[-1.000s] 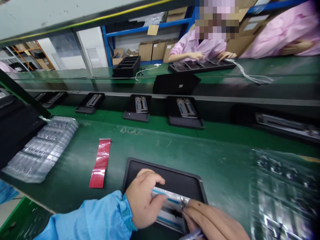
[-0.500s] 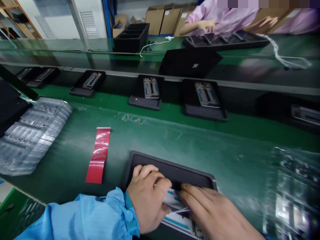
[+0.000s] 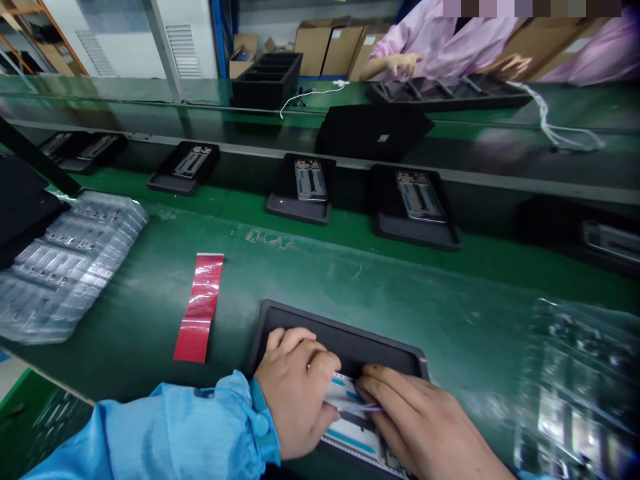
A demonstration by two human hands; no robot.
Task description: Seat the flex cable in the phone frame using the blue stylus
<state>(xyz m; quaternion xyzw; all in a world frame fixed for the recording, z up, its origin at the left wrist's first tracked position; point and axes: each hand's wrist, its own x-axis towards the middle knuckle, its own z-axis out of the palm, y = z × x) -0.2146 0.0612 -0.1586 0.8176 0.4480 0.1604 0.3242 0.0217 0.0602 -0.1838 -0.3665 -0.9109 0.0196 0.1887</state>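
A phone frame (image 3: 353,433) with blue strips lies in a black tray (image 3: 345,329) at the front of the bench. My left hand (image 3: 297,393), in a blue sleeve, curls over the frame's left part, thumb and fingers closed. From the right, my right hand (image 3: 417,417) reaches over the frame with fingers pressed together. Between the two hands' fingertips runs a thin pale strip (image 3: 356,408), close above the frame. The ends of this strip are hidden by my fingers.
A red film strip (image 3: 200,307) lies left of the tray. Clear plastic blister trays stand at left (image 3: 80,260) and right (image 3: 575,400). Beyond, black trays with phone frames (image 3: 420,197) line a green belt. Across it, a person in pink (image 3: 450,43) works at a black divided tray.
The view has shifted slightly. My hands keep almost the same place over the phone frame, and the thin strip between them lies a little differently. The person's hands opposite have moved slightly.
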